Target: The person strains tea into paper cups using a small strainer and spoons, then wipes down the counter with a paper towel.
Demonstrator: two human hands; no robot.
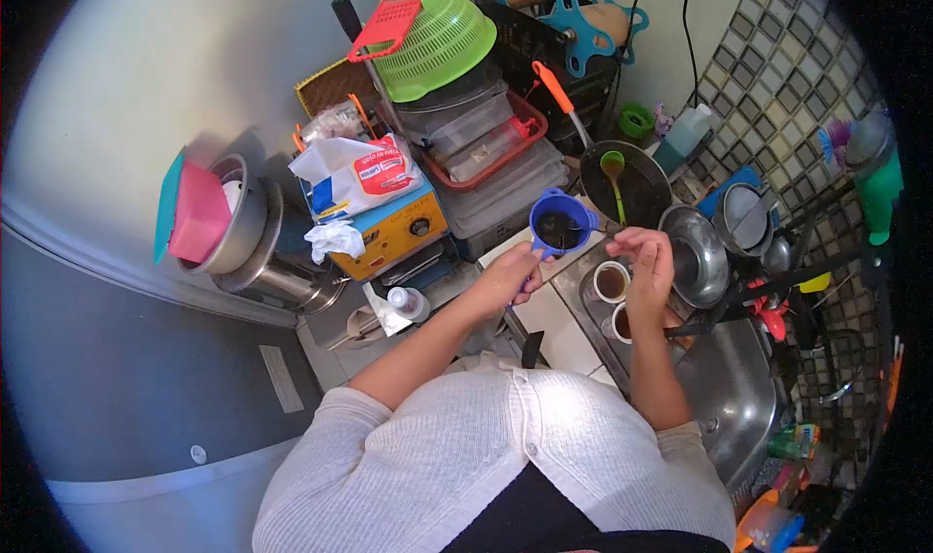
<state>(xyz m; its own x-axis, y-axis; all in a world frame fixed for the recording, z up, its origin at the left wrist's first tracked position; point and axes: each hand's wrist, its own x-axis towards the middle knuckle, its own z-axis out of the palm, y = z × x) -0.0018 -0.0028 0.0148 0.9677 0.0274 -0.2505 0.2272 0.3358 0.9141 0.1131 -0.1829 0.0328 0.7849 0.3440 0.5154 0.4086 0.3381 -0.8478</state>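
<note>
My left hand (510, 276) is closed around the handle of a small blue plastic strainer (553, 203) with dark contents. It is held above the counter, its round rim facing up. My right hand (643, 252) is closed, fingers pinched together, on what looks like a thin metal spoon (604, 229) whose far end reaches the strainer's rim. Below and beside the right hand, a cup of brown liquid (611, 282) stands on a metal tray (590, 305). A second cup (622, 322) is partly hidden behind my right wrist.
A dark pan (646, 198) with a green ladle (613, 172) lies beyond my hands. Metal bowls (695, 257) and a sink (743, 378) are on the right. At left stand an orange box (408, 232), stacked containers (486, 155) and a white-lidded bottle (408, 303).
</note>
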